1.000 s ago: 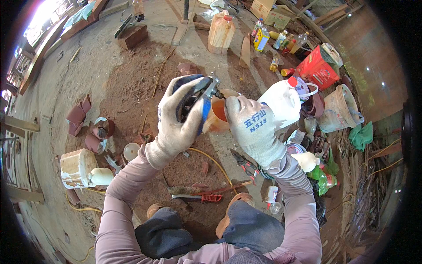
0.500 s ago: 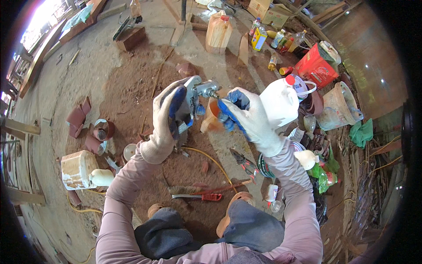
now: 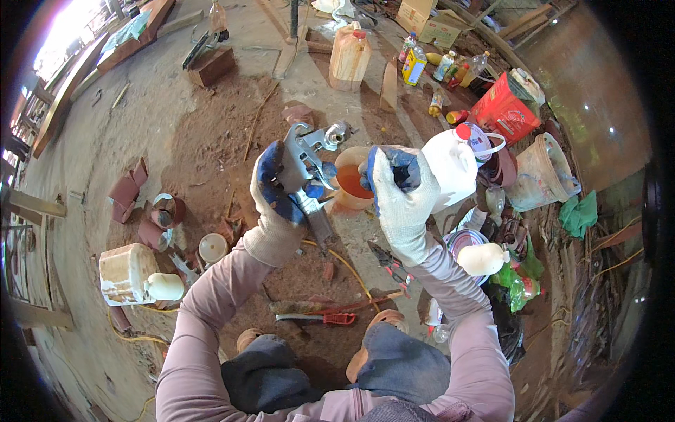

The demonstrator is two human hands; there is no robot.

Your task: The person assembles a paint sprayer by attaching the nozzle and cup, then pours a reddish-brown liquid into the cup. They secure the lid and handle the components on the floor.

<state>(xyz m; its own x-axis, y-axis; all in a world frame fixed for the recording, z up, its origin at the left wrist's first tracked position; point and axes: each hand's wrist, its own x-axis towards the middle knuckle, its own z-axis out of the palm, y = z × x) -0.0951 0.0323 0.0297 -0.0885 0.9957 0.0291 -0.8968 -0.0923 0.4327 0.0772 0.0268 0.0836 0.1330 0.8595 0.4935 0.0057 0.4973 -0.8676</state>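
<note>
Gripped in my left hand (image 3: pixel 285 186), gloved in white with blue palm coating, is a silver metal spray gun (image 3: pixel 306 153). Its round nozzle end (image 3: pixel 337 133) points up and to the right. My right hand (image 3: pixel 402 184), in a matching glove, is closed with its fingers curled and pressed together, just right of a tub (image 3: pixel 358 202) of orange-brown liquid. Whatever those fingers hold, if anything, is hidden. The tub stands below and between my hands.
Right of my right hand stands a white jug (image 3: pixel 448 167) with a red cap. Pliers (image 3: pixel 388 261) and a red-handled saw-like tool (image 3: pixel 339 318) lie near my feet. A stained canister (image 3: pixel 350 60) stands farther off; a red box (image 3: pixel 505 109) and dirty bucket (image 3: pixel 540 176) are right.
My left hand and the spray gun have shifted slightly right and tilted. My right hand has drawn away from the gun's nozzle, turned and curled up, leaving the tub in plainer sight.
</note>
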